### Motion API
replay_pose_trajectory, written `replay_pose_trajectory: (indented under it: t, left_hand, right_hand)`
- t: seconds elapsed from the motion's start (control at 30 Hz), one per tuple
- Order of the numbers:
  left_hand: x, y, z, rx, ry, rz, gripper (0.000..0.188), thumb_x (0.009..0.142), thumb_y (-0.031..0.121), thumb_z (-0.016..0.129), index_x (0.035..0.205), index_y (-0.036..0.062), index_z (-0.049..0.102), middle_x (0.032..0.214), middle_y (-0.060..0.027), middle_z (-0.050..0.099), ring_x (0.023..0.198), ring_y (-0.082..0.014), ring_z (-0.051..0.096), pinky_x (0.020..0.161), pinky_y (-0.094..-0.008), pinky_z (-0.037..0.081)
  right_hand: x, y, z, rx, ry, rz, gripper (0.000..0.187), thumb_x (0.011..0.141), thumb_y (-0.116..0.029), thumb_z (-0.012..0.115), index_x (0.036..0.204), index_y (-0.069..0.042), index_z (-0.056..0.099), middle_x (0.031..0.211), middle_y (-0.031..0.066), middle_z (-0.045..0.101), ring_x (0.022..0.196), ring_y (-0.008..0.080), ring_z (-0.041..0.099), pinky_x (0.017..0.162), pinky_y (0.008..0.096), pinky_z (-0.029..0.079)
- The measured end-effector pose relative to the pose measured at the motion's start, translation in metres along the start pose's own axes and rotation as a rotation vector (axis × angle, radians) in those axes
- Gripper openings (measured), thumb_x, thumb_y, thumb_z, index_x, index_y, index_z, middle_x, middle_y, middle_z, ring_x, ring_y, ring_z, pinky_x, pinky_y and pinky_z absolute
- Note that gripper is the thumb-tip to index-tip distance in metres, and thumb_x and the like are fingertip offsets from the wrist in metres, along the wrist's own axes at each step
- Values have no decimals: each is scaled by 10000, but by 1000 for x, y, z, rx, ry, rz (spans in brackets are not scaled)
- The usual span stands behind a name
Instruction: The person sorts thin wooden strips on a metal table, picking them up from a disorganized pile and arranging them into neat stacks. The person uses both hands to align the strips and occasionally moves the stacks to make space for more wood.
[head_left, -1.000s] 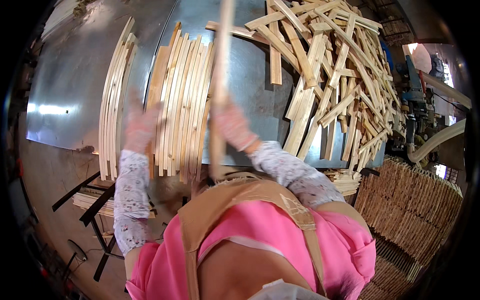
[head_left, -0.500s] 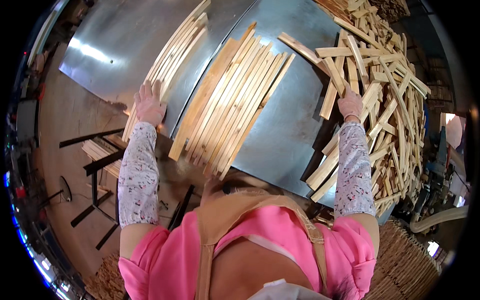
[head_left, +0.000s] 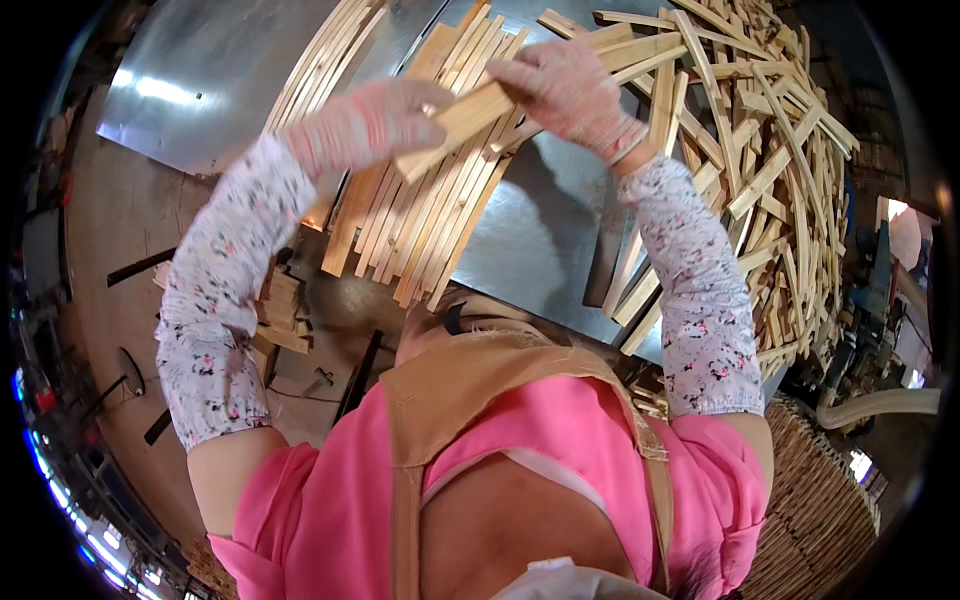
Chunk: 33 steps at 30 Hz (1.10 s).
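My right hand (head_left: 575, 95), in a knit glove, is closed round wooden strips above the metal table. The broad wooden strip (head_left: 462, 122) runs from its fingers down to the left; a thinner strip (head_left: 515, 137) pokes out under the palm. My left hand (head_left: 365, 125), gloved too and slightly blurred, has its fingers stretched and apart at the broad strip's left end; whether they touch it is unclear. Below both hands lies a row of wooden strips (head_left: 430, 215) set side by side on the metal table (head_left: 535, 235).
Another bundle of strips (head_left: 325, 60) lies at the far left of the table. A large jumbled heap of strips (head_left: 770, 180) covers the right side. Wood pieces (head_left: 283, 315) sit low at the left by a dark metal frame (head_left: 140, 267). Stacked strips (head_left: 800, 500) stand at the lower right.
My right hand has come left from the heap with wooden strips in its grip. My left hand has lifted off the left bundle and moved right toward the broad strip's end.
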<state>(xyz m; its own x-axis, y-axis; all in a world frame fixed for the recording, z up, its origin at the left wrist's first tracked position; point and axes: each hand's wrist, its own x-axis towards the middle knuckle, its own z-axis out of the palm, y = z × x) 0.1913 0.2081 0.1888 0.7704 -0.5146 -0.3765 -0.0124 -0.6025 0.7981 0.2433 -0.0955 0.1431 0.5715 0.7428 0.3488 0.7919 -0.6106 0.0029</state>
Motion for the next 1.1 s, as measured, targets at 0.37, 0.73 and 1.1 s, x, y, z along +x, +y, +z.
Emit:
replay_pose_trajectory:
  t: [0.37, 0.73, 1.1]
  left_hand:
    - [-165, -215, 71, 265, 650, -203, 463, 1080, 291, 576, 1474, 51, 618, 1253, -182, 747, 1075, -375, 719, 969, -460, 567]
    - [-155, -249, 70, 977, 579, -639, 576, 984, 398, 695, 1524, 240, 571, 1306, -129, 671, 1180, -357, 675, 978, -501, 545]
    - [-18, -209, 121, 695, 619, -200, 632, 1013, 451, 672, 1520, 80, 600, 1505, -209, 617, 1414, -370, 576, 1195, -463, 450]
  right_hand:
    - [-143, 67, 119, 864, 346, 1607, 592, 943, -482, 783, 1322, -42, 665, 1211, 146, 707, 1037, 278, 699, 887, 433, 593]
    - [-185, 53, 67, 1406, 499, 1719, 353, 982, -331, 771, 1248, -101, 747, 1100, 83, 768, 982, 224, 752, 810, 406, 636]
    - [-172, -140, 73, 407, -544, 1295, 696, 1015, -573, 640, 1267, 75, 617, 1237, 297, 670, 1152, 478, 673, 1013, 509, 548]
